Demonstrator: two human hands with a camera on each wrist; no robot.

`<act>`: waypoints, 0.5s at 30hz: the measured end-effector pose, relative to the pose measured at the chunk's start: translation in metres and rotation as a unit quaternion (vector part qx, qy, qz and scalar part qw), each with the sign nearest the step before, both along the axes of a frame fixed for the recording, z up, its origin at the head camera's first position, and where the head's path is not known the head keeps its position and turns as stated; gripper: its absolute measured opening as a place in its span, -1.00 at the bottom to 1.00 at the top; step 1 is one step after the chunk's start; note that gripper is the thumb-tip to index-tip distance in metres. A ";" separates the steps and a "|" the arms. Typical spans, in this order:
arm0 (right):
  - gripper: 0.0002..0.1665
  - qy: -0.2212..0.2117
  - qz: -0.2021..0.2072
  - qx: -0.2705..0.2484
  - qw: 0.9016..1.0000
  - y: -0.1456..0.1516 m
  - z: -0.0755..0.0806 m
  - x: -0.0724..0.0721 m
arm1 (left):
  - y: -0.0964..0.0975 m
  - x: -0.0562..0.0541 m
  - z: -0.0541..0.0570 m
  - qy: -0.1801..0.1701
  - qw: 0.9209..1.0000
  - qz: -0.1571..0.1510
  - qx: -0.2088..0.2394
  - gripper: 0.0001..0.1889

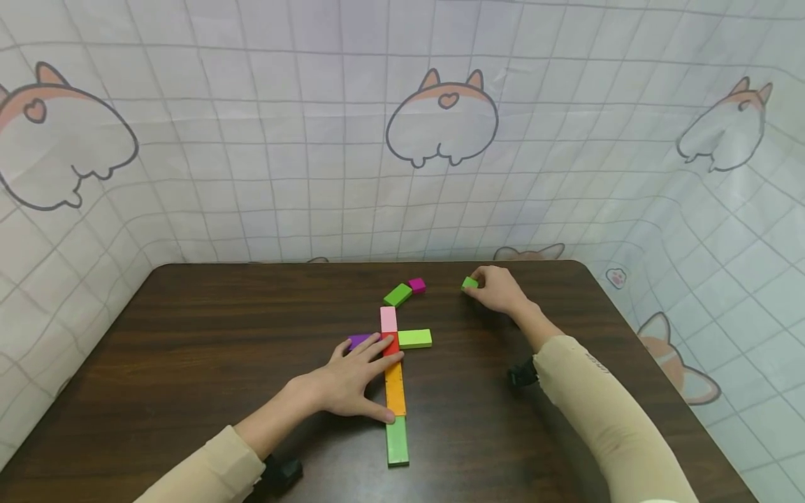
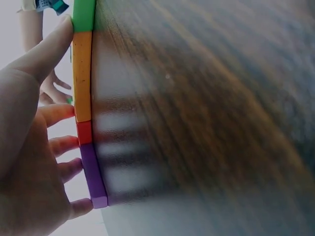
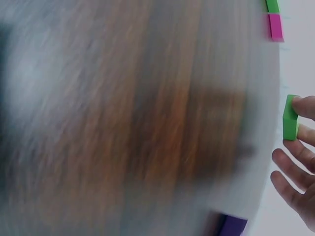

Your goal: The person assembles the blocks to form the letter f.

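Observation:
My left hand [image 1: 349,384] spreads its fingers over a line of flat coloured blocks, with fingertips on the red block [image 1: 391,346] and thumb tip where the orange block [image 1: 395,391] meets the long green block [image 1: 397,446]. A pink block [image 1: 388,319] tops this line. To its sides lie a purple block [image 2: 93,174], partly covered by the fingers in the head view, and a lime block [image 1: 415,339]. Farther right, my right hand [image 1: 499,288] pinches a small green block [image 3: 290,120] between thumb and fingers, over the table's far part.
Beyond the pink block, a slanted green block [image 1: 398,295] meets a small magenta block [image 1: 418,285] at its corner. A dark purple block [image 3: 232,227] shows at the bottom of the right wrist view. Behind the dark wooden table [image 1: 189,335] hangs a checked curtain [image 1: 283,140].

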State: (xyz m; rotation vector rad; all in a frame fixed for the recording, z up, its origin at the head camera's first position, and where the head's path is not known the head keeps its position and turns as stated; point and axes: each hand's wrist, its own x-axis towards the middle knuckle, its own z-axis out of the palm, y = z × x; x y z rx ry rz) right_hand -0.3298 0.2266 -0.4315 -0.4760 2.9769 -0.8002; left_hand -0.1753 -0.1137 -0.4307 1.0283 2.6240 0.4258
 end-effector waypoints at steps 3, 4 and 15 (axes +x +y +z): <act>-0.59 -0.001 0.006 0.000 1.000 -0.007 0.003 -0.002 | 0.000 -0.001 0.000 0.002 1.000 0.000 0.001 0.07; -0.60 0.000 0.009 0.000 1.000 -0.009 0.004 -0.003 | 0.000 -0.001 0.000 0.002 1.000 0.000 0.001 0.07; -0.61 -0.007 0.029 -0.003 1.000 -0.039 0.006 -0.007 | 0.000 -0.001 -0.001 0.001 1.000 0.001 -0.005 0.07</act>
